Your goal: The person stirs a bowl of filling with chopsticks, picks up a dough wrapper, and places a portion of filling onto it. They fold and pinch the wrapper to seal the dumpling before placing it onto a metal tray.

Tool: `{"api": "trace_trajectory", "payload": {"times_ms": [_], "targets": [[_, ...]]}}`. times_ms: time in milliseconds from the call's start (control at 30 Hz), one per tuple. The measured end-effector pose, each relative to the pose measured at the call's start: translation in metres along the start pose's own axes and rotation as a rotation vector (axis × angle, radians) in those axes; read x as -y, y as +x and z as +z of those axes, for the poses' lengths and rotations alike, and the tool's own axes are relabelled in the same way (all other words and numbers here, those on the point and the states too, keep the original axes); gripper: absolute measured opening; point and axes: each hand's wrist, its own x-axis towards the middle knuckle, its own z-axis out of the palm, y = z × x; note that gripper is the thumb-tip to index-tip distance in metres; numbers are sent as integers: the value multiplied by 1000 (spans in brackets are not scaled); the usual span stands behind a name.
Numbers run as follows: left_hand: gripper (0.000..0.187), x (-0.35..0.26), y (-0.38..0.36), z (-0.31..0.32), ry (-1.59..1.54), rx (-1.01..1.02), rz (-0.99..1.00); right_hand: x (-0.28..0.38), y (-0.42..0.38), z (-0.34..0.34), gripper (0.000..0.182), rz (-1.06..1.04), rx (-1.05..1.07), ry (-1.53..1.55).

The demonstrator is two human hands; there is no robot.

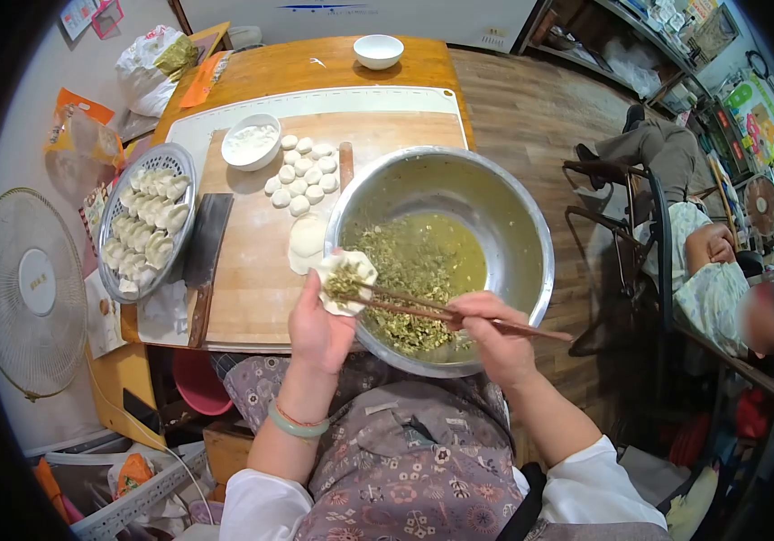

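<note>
The left hand (320, 330) cradles a wrapper (363, 267); the right grip, that hand (498, 343), pinches chopsticks (425, 309) from four o'clock. Press filling (343, 282) centrally, rim clean.

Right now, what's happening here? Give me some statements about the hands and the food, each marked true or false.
1. The left hand holds a dough wrapper with filling on it. True.
2. The right hand grips a knife. False: it grips chopsticks.
3. The small dough pieces lie in the metal bowl. False: they lie on the wooden board.
4. Folded dumplings sit in the perforated tray. True.
</note>
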Motion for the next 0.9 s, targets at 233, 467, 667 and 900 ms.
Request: {"api": "trace_trajectory", "payload": {"times_ms": [233,467,667,900], "targets": [[43,-24,-1,-4,-20,3,92,-12,12,-21,20,306,-43,-185],[42,-24,-5,-5,-68,2,89,-38,16,-6,20,311,-20,-162],[42,-23,-5,-5,-53,1,82,-39,17,-14,22,424,-103,-143],[43,-16,-3,-6,4,-25,78,4,8,-16,23,288,-281,74]]}}
